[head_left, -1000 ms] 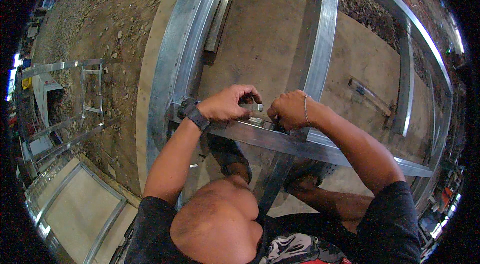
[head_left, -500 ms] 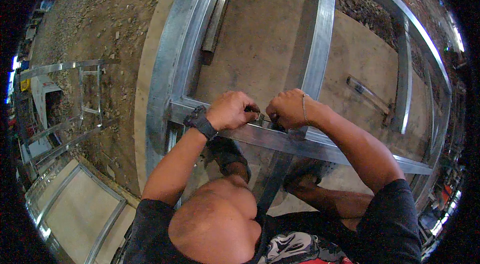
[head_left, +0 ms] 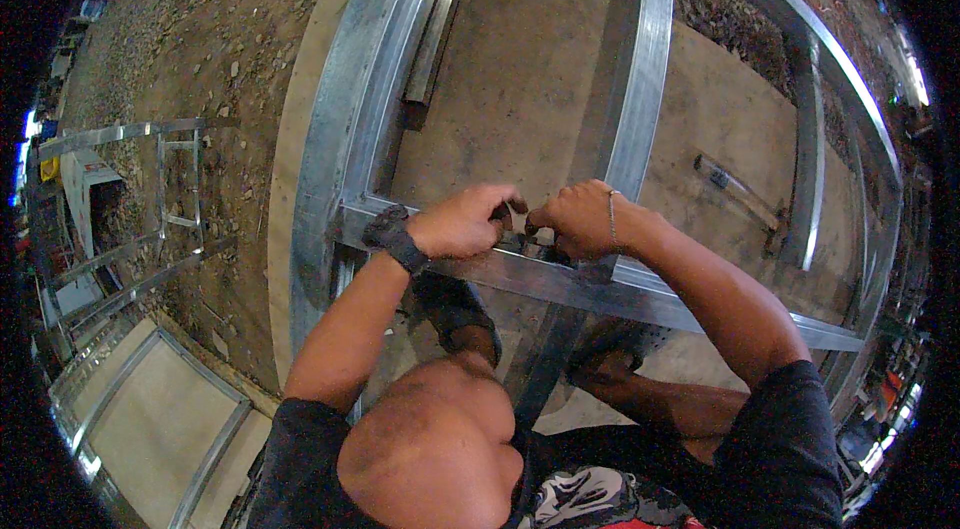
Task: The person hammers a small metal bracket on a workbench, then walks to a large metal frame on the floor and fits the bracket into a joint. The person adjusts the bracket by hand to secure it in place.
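Note:
Both of my hands are close together over the near crosspiece [head_left: 520, 277] of a galvanized metal stud frame. My left hand [head_left: 462, 221], with a dark watch [head_left: 395, 239] on its wrist, has its fingers curled toward the right hand. Opposite it, my right hand [head_left: 582, 217] is closed, its fingertips bent down at the crosspiece beside the upright middle stud [head_left: 640, 79]. A thin bracelet [head_left: 612, 219] circles the right wrist. Whatever lies in or between the fingertips is small, dark and partly hidden; I cannot make out its kind.
Inside the frame, a hammer-like tool [head_left: 740, 193] lies on the board [head_left: 510, 79] to the right. A short metal piece [head_left: 438, 39] rests along the left stud [head_left: 350, 119]. Smaller metal frames [head_left: 180, 179] stand at the left over stony dirt [head_left: 215, 59]. My legs are below the crosspiece.
My left hand has shifted slightly left, and its index finger has lifted and straightened somewhat. The right hand stays at nearly the same place, with its fingertips moved a little.

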`<state>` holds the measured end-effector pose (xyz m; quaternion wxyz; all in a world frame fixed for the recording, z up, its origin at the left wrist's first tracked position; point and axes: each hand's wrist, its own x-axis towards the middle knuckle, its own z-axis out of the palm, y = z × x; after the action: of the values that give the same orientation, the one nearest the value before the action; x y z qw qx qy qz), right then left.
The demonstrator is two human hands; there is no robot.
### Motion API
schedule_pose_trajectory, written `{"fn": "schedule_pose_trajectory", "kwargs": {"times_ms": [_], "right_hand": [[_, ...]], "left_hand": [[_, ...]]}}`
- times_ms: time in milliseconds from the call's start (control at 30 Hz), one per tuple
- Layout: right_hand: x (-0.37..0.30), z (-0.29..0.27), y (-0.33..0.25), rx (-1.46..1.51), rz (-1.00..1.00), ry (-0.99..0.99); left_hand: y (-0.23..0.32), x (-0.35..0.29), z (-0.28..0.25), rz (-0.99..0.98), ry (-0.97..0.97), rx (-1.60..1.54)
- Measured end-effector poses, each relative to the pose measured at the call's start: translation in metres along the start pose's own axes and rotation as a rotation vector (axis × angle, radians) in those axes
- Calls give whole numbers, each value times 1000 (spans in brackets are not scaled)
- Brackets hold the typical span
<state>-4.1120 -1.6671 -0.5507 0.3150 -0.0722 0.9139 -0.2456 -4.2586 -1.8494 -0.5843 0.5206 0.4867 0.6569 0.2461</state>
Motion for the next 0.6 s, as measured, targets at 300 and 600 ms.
{"fn": "schedule_pose_trajectory", "kwargs": {"times_ms": [300,600], "right_hand": [[-2,5,5,5,10,-16],[-3,-4,-1,-32,-8,-41]], "left_hand": [[0,-21,-21,-14,7,-146],[3,-42,-7,117,157,-22]]}}
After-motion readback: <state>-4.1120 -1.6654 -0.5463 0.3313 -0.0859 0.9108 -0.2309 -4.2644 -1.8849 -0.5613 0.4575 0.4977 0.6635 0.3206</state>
